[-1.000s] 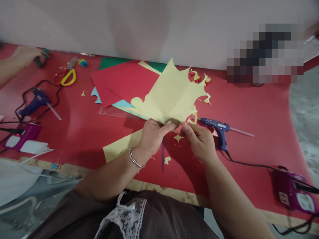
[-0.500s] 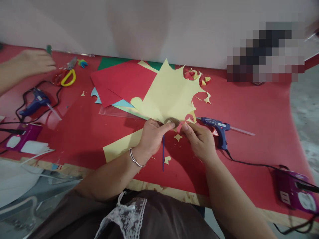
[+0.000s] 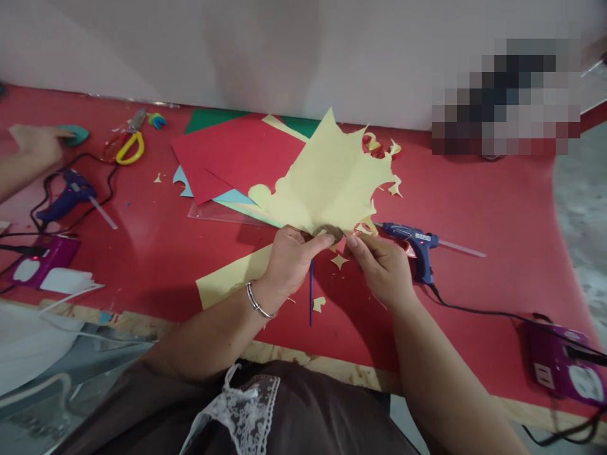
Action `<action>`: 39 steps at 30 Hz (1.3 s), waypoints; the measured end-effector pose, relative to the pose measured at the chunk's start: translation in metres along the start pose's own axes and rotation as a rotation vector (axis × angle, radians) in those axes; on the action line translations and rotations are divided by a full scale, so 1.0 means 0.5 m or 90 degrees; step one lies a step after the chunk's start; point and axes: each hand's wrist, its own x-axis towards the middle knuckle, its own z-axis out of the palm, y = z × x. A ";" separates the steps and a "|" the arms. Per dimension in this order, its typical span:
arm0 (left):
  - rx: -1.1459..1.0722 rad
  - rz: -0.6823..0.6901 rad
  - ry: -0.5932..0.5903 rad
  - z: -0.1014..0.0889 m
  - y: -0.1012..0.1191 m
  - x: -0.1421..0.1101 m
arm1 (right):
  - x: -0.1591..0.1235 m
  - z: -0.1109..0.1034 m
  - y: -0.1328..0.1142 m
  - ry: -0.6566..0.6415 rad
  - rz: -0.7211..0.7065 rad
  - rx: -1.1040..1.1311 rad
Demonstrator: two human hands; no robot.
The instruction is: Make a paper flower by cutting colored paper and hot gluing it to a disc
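My left hand [image 3: 294,256] pinches a pale yellow paper sheet [image 3: 327,167], whose right and top edges are scalloped by cut-outs. Under the thumb, a brown round disc [image 3: 327,232] lies against the sheet's near edge. Just right of the disc, my right hand [image 3: 382,262] is closed in a pinch, its fingertips close to the disc; what they hold is too small and hidden to make out. A thin blue stick [image 3: 312,294] lies on the red table covering below my hands. Yellow scraps [image 3: 339,260] are scattered between the arms.
A blue glue gun [image 3: 415,243] lies to the right, its cable running to a purple power box [image 3: 564,366]. Red paper [image 3: 237,151], yellow-handled scissors [image 3: 130,148] and another glue gun [image 3: 71,193] are leftward. A co-worker's hand [image 3: 35,148] is near a green piece [image 3: 73,134].
The yellow sheet has turned slightly, its upper part shifting right. My right fingertips remain beside the disc. At far left, the co-worker's hand has drawn leftward and down.
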 end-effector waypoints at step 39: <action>0.142 0.068 -0.039 -0.029 0.016 0.005 | -0.003 -0.004 0.023 0.004 -0.054 -0.098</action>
